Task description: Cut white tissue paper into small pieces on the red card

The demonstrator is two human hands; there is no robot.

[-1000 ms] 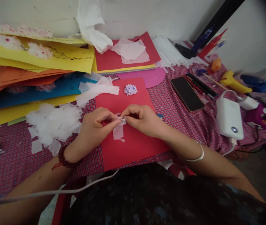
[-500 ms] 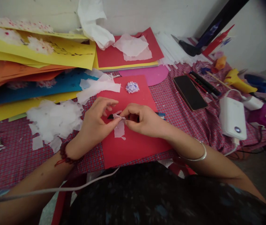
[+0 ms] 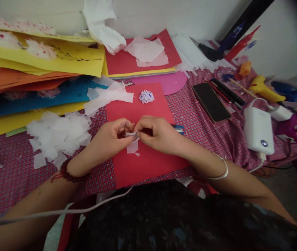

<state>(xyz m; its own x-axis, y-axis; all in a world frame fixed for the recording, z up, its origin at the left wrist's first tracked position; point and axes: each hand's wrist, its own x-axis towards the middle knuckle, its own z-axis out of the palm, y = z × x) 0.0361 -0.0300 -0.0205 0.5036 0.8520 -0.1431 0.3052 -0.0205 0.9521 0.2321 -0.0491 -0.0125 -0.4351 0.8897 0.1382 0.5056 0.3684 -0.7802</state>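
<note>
Between the fingertips of both hands is a small folded piece of white tissue paper. My left hand pinches its left end, and my right hand pinches it from the right, the two almost touching. Below them, more tissue paper lies on a red paper sheet. A white-and-purple paper pompom rests higher on that sheet. From behind my right hand the end of a blue stapler-like tool sticks out; the rest is hidden.
To the left lies a heap of white tissue pieces, with stacked coloured sheets behind. On the right are a phone, several pens, a white power bank and a yellow glue gun. A white cable crosses in front of me.
My left hand's raised fingers have curled in towards the tissue paper. The dark tip that showed beside the tissue paper is now hidden. The whole view has shifted slightly.
</note>
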